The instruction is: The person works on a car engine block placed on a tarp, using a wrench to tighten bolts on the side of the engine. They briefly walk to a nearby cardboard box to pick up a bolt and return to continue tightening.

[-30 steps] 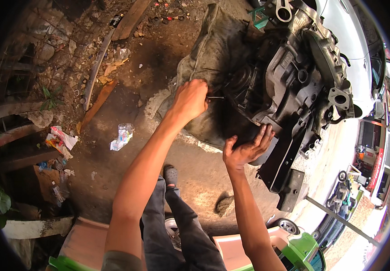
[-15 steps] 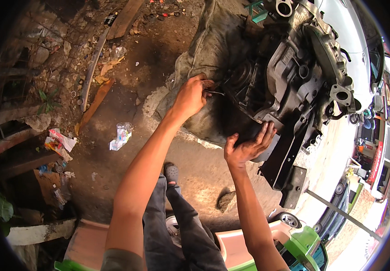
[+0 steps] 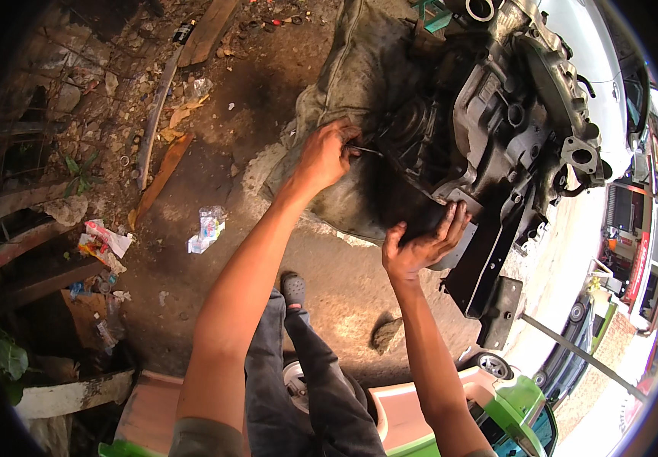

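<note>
A large, greasy engine [image 3: 489,114] with dark and grey metal parts lies on a dirty cloth [image 3: 352,84]. At its near left side, my left hand [image 3: 325,158] is closed around a slim silver metal tool [image 3: 368,150]. The tool's tip reaches the dark underside parts; its exact kind is too small to make out. My right hand [image 3: 424,249] lies with fingers stretched over a flat grey metal plate [image 3: 462,245] at the engine's near edge, thumb apart. Grease darkens the fingers. A long black bracket [image 3: 481,278] sticks out beside this hand.
Wooden planks [image 3: 211,34], debris and a plastic wrapper [image 3: 207,228] lie on the dirt floor to the left. A stone [image 3: 387,333] sits near my feet. Green and pink vehicle panels [image 3: 401,411] are below, and a light-coloured car [image 3: 584,46] stands beyond the engine.
My left hand has turned slightly, and the tool now points straighter toward the engine. My right hand stays on the plate. The whole view has shifted a little.
</note>
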Motion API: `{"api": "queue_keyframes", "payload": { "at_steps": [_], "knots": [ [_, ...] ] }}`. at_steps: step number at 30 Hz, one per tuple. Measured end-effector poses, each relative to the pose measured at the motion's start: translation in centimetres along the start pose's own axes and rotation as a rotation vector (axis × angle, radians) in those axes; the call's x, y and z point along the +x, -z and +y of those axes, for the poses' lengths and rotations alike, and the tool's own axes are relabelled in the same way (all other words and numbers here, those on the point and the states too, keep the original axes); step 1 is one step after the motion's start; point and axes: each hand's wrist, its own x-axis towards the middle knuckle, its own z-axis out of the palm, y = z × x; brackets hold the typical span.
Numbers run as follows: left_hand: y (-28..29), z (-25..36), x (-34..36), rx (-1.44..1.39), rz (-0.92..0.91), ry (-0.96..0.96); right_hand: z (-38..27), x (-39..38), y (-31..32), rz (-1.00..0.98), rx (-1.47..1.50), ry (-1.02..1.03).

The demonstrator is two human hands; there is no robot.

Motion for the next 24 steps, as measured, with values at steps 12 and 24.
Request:
{"api": "queue_keyframes", "payload": {
  "at_steps": [12, 24],
  "knots": [
    [-0.9, 0.4, -1.2, 0.036, 0.075, -0.027, 0.2, -0.1, -0.1, 0.008, -0.031, 0.017],
    [2.0, 8.9, -2.8, 0.084, -0.185, 0.022, 0.3, -0.2, -0.1, 0.007, -0.032, 0.018]
  ]
}}
